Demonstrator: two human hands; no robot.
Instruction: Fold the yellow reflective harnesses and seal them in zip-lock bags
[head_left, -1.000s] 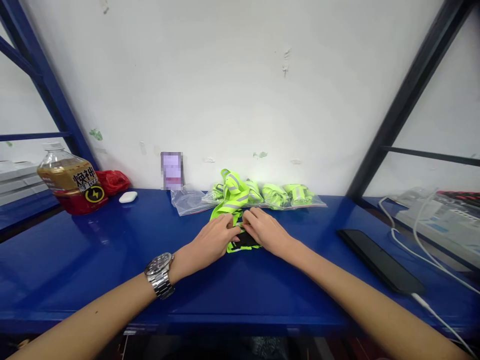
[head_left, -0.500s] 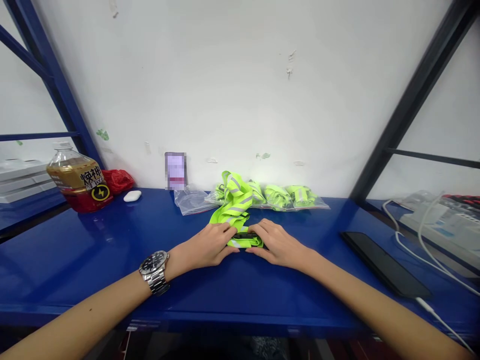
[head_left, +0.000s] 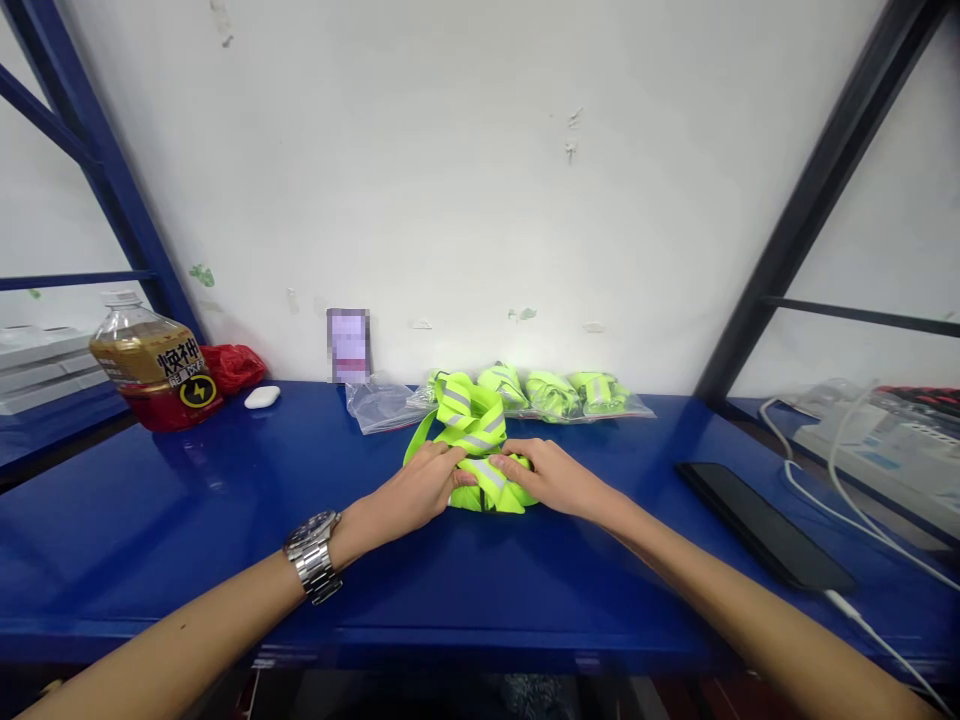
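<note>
Bright yellow-green strap (head_left: 491, 484) with silver stripes sits on blue table (head_left: 247, 520), just below middle of frame, part folded into bundle, loose loops piled behind. Left hand (head_left: 420, 491) pinches bundle's left side, fingers bent, thumb in front. Right hand (head_left: 553, 480) holds its right side, thumb pressed on top, fingers curled behind. Silver watch (head_left: 315, 556) on left wrist. Rolled straps (head_left: 553, 394) in clear plastic (head_left: 636, 406) lie near wall. Black phone (head_left: 765, 527) at lower right, big drink bottle (head_left: 154, 365) at middle left.

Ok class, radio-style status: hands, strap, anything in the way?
Left hand and right hand gripping the reflective strap. Strap partly bundled, rest looped beyond the hands. Nearest clutter: bagged bundles, just behind.
</note>
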